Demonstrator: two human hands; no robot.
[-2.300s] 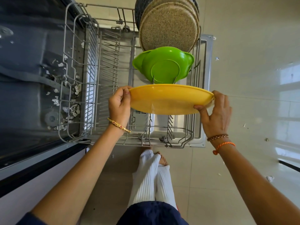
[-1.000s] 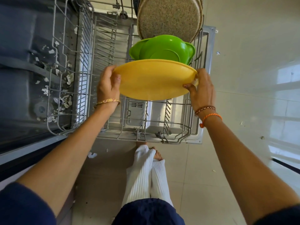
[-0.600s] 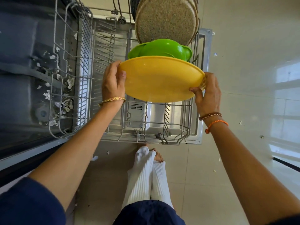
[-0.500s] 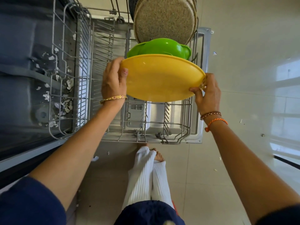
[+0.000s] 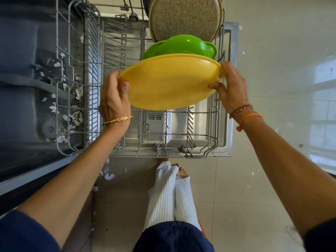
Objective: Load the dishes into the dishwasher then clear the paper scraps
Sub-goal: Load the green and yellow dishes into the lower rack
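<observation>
Hands (image 5: 113,99) (image 5: 231,88) hold unlabelled yellow plate (image 5: 169,82) above rack (image 5: 209,150).

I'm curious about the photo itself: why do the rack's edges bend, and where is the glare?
Head view: wide-angle lens bows the dishwasher rack; window light glares off the floor tiles at right; the yellow plate stays sharp.

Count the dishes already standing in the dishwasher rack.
2 for sure: a speckled plate at the rack's far end and a green bowl before it. More plates may hide behind the speckled one.
</observation>
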